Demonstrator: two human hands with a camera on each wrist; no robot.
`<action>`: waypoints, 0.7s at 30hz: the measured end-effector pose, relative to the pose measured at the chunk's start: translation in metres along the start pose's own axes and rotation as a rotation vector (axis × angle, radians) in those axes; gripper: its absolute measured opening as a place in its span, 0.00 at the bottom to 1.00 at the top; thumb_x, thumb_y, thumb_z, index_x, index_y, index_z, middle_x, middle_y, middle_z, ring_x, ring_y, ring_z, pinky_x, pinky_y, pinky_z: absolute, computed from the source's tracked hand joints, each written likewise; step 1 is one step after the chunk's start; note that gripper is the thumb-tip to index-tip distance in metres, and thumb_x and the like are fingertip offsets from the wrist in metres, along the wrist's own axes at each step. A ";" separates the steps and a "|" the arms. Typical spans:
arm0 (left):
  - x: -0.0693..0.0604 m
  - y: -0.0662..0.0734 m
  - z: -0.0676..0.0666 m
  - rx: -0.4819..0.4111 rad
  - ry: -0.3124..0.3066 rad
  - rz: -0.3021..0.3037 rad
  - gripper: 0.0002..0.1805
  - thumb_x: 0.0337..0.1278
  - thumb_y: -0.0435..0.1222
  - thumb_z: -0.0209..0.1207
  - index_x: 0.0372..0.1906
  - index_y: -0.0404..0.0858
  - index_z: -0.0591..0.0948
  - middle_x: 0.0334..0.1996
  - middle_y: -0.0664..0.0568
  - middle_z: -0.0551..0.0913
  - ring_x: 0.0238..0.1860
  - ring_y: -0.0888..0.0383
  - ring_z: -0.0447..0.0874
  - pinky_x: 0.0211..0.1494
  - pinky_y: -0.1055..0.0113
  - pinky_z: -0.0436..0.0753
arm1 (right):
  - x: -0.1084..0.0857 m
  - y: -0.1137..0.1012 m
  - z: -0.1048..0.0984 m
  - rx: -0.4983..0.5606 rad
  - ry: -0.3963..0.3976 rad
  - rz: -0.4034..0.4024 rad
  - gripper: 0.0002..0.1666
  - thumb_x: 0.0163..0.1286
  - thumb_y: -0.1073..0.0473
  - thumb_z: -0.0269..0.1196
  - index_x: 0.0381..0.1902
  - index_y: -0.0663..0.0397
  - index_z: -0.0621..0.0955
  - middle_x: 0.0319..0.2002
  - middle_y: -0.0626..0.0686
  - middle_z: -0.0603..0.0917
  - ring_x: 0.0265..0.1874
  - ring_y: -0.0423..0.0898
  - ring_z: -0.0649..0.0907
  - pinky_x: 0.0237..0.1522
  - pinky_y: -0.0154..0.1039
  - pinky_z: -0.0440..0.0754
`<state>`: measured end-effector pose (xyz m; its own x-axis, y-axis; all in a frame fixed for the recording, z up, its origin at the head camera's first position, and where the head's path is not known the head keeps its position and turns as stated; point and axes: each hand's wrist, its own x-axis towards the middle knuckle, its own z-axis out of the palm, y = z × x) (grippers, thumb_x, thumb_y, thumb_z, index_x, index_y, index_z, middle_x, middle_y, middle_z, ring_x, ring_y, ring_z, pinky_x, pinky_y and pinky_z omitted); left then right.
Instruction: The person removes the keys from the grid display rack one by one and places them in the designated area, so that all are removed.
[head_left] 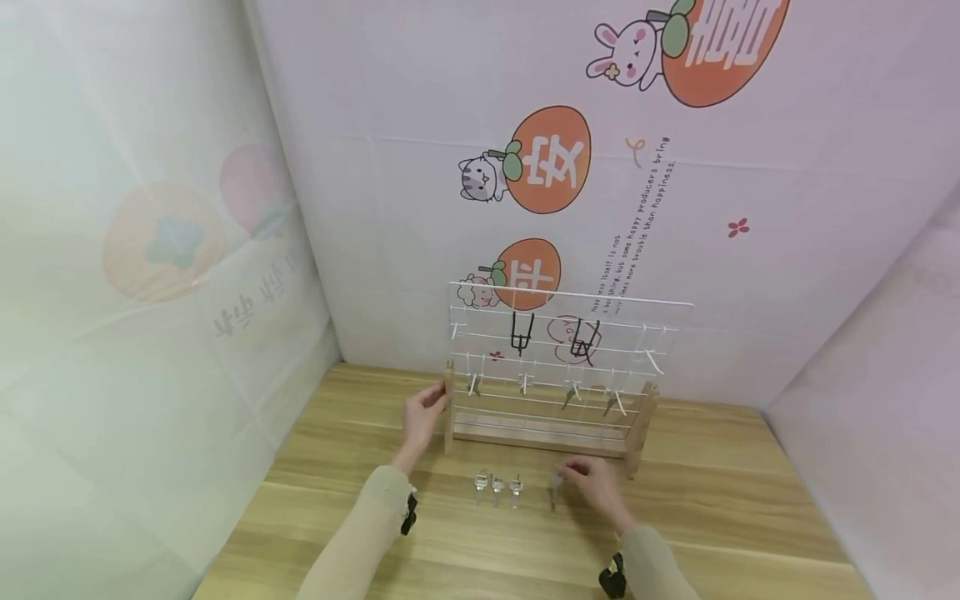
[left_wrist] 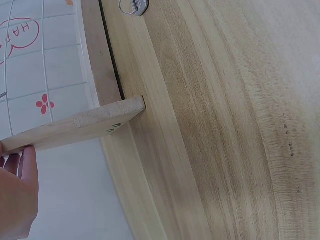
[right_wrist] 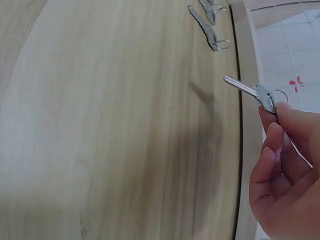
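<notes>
A key (right_wrist: 250, 92) with a small split ring is pinched between the thumb and fingers of my right hand (head_left: 596, 483). The right wrist view shows its blade pointing away from the hand, above the tabletop. My left hand (head_left: 422, 414) grips the left wooden side post (head_left: 449, 408) of a white wire rack (head_left: 570, 294); part of its fingers is hidden in the left wrist view. Three more keys (head_left: 497, 486) lie in a row on the table in front of the rack. Several keys (head_left: 570, 395) hang from white hooks along the rack's lower wires.
Two black hooks (head_left: 521, 333) sit on the upper wires. More white hooks (head_left: 652, 358) are near the rack's upper sides. A wooden base bar (head_left: 540, 432) joins the posts on the wood-grain table (head_left: 720, 500). A printed white cloth (head_left: 405, 208) hangs behind and at the sides.
</notes>
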<state>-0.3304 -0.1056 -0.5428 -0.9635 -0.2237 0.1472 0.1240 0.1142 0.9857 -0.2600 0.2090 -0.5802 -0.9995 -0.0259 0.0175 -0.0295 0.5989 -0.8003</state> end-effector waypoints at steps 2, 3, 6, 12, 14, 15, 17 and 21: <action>0.000 -0.001 0.000 0.002 0.001 0.000 0.17 0.60 0.29 0.64 0.54 0.31 0.82 0.54 0.35 0.84 0.54 0.41 0.85 0.53 0.67 0.89 | 0.001 0.001 0.004 0.012 -0.014 -0.018 0.04 0.65 0.63 0.67 0.35 0.57 0.87 0.33 0.52 0.89 0.28 0.37 0.79 0.28 0.25 0.76; 0.000 -0.001 0.000 0.003 0.002 -0.003 0.17 0.60 0.29 0.64 0.54 0.31 0.82 0.54 0.35 0.84 0.54 0.41 0.85 0.53 0.66 0.89 | 0.002 0.002 0.006 0.016 -0.020 -0.021 0.03 0.64 0.63 0.67 0.34 0.57 0.87 0.33 0.52 0.89 0.28 0.37 0.80 0.28 0.25 0.77; 0.000 0.000 0.000 0.003 0.005 -0.005 0.17 0.60 0.29 0.64 0.54 0.31 0.82 0.54 0.36 0.84 0.54 0.41 0.85 0.52 0.67 0.89 | 0.002 0.001 0.012 0.023 -0.040 -0.032 0.04 0.65 0.64 0.66 0.34 0.58 0.87 0.33 0.53 0.89 0.29 0.39 0.80 0.28 0.25 0.77; 0.000 0.001 0.000 0.008 0.017 0.008 0.16 0.60 0.30 0.64 0.53 0.31 0.82 0.54 0.35 0.84 0.54 0.40 0.85 0.53 0.66 0.89 | 0.005 0.000 0.022 0.017 -0.046 -0.071 0.05 0.64 0.64 0.67 0.34 0.62 0.87 0.30 0.57 0.89 0.25 0.39 0.80 0.25 0.26 0.77; 0.000 0.000 0.001 0.011 0.020 0.010 0.16 0.60 0.30 0.64 0.53 0.30 0.82 0.53 0.35 0.84 0.54 0.40 0.85 0.53 0.66 0.89 | 0.006 0.000 0.025 0.026 -0.058 -0.067 0.05 0.64 0.64 0.66 0.34 0.62 0.87 0.30 0.57 0.88 0.24 0.38 0.79 0.24 0.25 0.77; 0.000 0.000 0.001 0.011 0.020 0.009 0.16 0.60 0.29 0.64 0.53 0.31 0.82 0.53 0.35 0.84 0.54 0.40 0.85 0.53 0.65 0.89 | 0.007 0.000 0.026 0.029 -0.064 -0.066 0.05 0.65 0.64 0.66 0.35 0.62 0.87 0.29 0.57 0.88 0.24 0.39 0.79 0.24 0.25 0.76; 0.000 0.000 0.001 0.018 0.019 0.006 0.16 0.60 0.29 0.64 0.53 0.31 0.82 0.54 0.35 0.84 0.54 0.40 0.85 0.53 0.66 0.89 | 0.007 0.000 0.028 0.034 -0.074 -0.075 0.06 0.65 0.65 0.65 0.35 0.63 0.86 0.28 0.57 0.87 0.23 0.39 0.78 0.22 0.26 0.76; 0.000 0.000 0.001 0.036 0.016 -0.004 0.17 0.60 0.30 0.64 0.54 0.31 0.82 0.54 0.35 0.84 0.54 0.42 0.86 0.53 0.66 0.89 | 0.008 -0.002 0.032 0.016 -0.084 -0.080 0.06 0.65 0.64 0.65 0.34 0.64 0.86 0.27 0.57 0.87 0.22 0.38 0.77 0.22 0.25 0.75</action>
<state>-0.3303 -0.1044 -0.5429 -0.9600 -0.2394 0.1450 0.1115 0.1482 0.9827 -0.2678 0.1824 -0.5975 -0.9895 -0.1410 0.0319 -0.1086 0.5790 -0.8081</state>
